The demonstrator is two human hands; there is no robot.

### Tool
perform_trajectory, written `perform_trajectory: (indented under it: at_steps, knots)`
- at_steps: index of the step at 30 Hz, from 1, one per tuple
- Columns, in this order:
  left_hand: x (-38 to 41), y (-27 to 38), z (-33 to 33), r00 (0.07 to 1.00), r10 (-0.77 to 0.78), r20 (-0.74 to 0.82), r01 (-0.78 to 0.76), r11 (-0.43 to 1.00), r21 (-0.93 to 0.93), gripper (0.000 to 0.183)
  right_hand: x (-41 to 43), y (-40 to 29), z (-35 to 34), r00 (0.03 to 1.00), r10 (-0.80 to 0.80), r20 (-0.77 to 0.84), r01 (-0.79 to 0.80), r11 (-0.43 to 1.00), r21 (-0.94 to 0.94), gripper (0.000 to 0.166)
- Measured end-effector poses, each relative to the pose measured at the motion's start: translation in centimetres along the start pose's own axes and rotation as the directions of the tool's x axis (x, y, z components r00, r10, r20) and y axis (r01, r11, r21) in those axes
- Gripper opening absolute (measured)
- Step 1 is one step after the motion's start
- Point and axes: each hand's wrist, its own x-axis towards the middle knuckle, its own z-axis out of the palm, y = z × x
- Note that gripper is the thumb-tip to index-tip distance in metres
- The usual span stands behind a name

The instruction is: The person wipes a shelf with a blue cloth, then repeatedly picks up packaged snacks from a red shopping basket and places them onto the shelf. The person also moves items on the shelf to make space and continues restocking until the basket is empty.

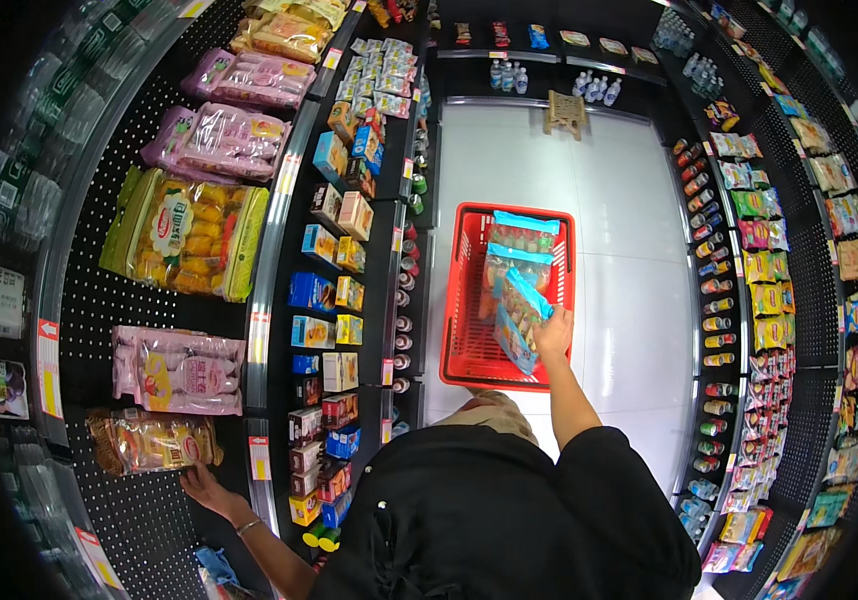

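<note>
My right hand (pixel 555 335) grips the blue top edge of a clear-fronted food bag (pixel 522 319), which tilts inside a red plastic shopping basket (pixel 449 300). Behind it in the basket lie more bags of the same look, among them a blue-topped bag (pixel 522 219). On the shelf to the left, my left hand (pixel 207 491) has its fingers apart at the lower edge of a brown packet of bread (pixel 162 444). Whether a fingertip touches that packet I cannot tell. Just beyond it lies a pink pack of wrapped cakes (pixel 179 371).
A yellow-green pack of small cakes (pixel 188 232) stands farther along the left shelf (pixel 72 315). Below it, small boxes (pixel 316 247) line another shelf. Cans (pixel 718 324) and snack bags (pixel 766 266) fill the right shelving. A small wooden stool (pixel 566 112) stands at the aisle's far end.
</note>
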Motion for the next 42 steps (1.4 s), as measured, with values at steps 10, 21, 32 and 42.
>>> perform_trajectory:
  at_steps: [10, 21, 32, 42]
  knots:
    - [-2.8, 2.1, -1.5, 0.995, 0.067, -0.077, -0.075, 0.992, -0.106, 0.053, 0.3, 4.0, 9.0, 0.981, -0.194, -0.031, 0.19, 0.893, 0.407, 0.04]
    - [-13.1, 10.9, 5.0, 0.912, 0.287, 0.294, -0.303, 0.953, 0.01, 0.037, -0.6, -0.7, -0.6, 0.901, -0.43, 0.065, 0.31, 0.739, 0.598, 0.053]
    - [-17.1, 9.9, 9.2, 0.538, 0.272, 0.798, -0.202, 0.961, -0.191, 0.094, -11.0, -21.5, -10.7, 0.67, -0.712, 0.213, -0.167, 0.136, 0.977, 0.057]
    - [-16.6, 8.4, 2.1, 0.881, 0.002, 0.472, 0.22, 0.884, -0.413, 0.066, -24.3, -30.1, -10.1, 0.341, -0.895, 0.288, -0.127, 0.259, 0.957, 0.05]
